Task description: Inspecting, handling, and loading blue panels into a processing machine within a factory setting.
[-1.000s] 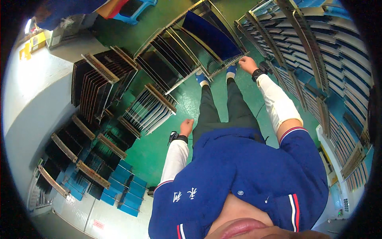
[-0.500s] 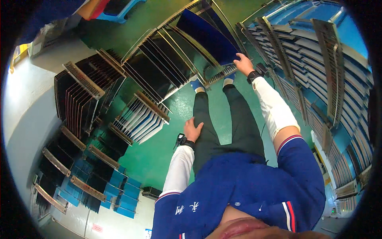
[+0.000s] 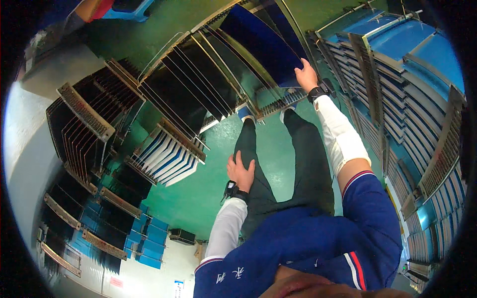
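A dark blue flat panel [image 3: 258,43] stands on edge in a slotted metal rack [image 3: 278,105] in front of my feet. At the panel's near right edge is my right hand [image 3: 306,77], thumb and fingers closed on that edge. My left hand [image 3: 242,171] lies on my left thigh with its fingers spread, holding nothing. Several black panels [image 3: 191,79] fill the left part of the same rack, with thin gaps between them.
Tall racks of white-edged panels [image 3: 397,94] line the right side. On the left are a rack of dark panels [image 3: 74,129], a smaller rack of white and blue panels [image 3: 166,156] and more racks below. A blue stool [image 3: 131,12] and part of another person [image 3: 54,32] are at the upper left.
The view has shifted slightly, so the racks sit a little farther out. My left hand's fingers have spread on the thigh. My right hand stays at the blue panel's edge.
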